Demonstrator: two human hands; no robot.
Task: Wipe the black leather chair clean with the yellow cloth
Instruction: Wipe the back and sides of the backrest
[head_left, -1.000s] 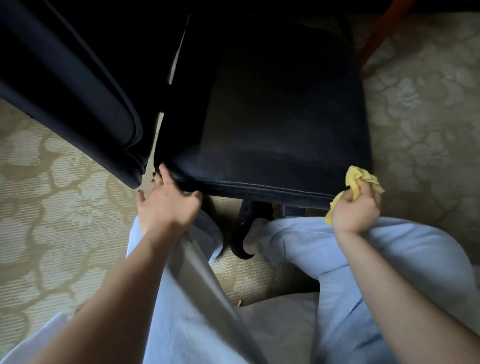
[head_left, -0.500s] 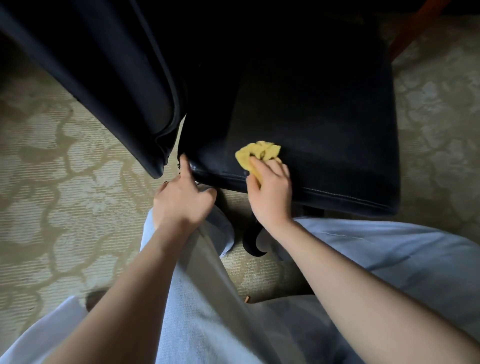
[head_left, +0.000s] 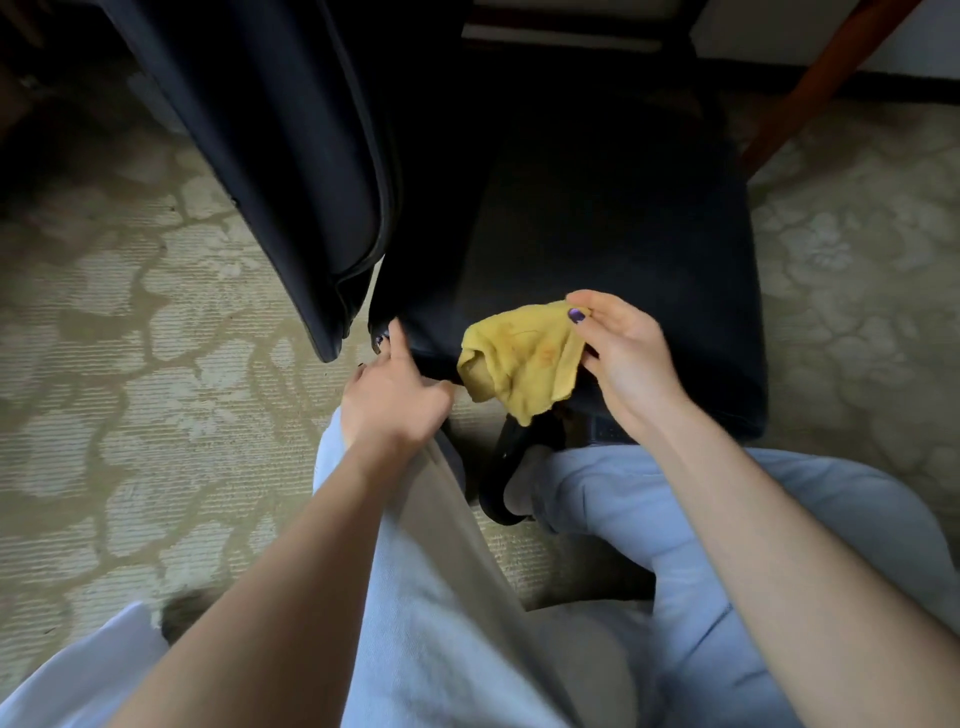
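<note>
You are steadying the black leather chair (head_left: 597, 208) with your left hand (head_left: 395, 395), lower centre of the frame. One finger is lying up along the seat's near-left corner and the others are curling under the edge, probably so the seat is not swivelling while you wipe. Your right hand (head_left: 623, 358) is sitting just right of it, apart from the left, pinching the yellow cloth (head_left: 524, 358) between thumb and fingers. The cloth is hanging bunched and loose over the seat's near edge at centre frame. It is not lying flat, so you are likely regripping it before pressing down again.

The backrest (head_left: 270, 156) is slanting through the upper left and closing off that side. A narrow gap is showing between it and the seat corner. The seat top is lying open toward upper centre and right, giving plenty of sweep room. The right edge is dropping to patterned carpet (head_left: 130, 364). A wooden leg (head_left: 821, 78) is standing upper right, well apart.
</note>
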